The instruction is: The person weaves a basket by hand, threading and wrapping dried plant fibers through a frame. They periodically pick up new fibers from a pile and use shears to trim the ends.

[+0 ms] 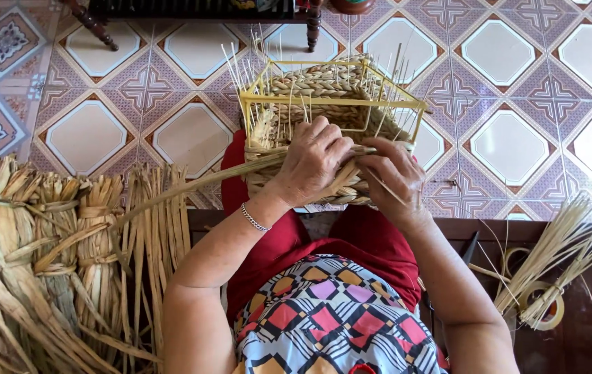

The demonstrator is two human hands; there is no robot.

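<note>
A half-woven basket (323, 90) on a yellow wire frame rests on my lap, with thin pale stakes sticking up around its rim. My left hand (310, 161) presses against the basket's near wall and grips a long dried fibre strand (192, 185) that trails away to the left. My right hand (394, 179) pinches the woven strands on the same wall, just right of the left hand. A silver bracelet (254, 219) sits on my left wrist.
Bundles of dried fibre (46, 256) lie piled at the left. A bunch of thin pale sticks (552, 263) and a tape roll (544, 305) rest on a dark wooden bench at the right. Patterned floor tiles spread beyond, with dark furniture legs (95, 26) at the top.
</note>
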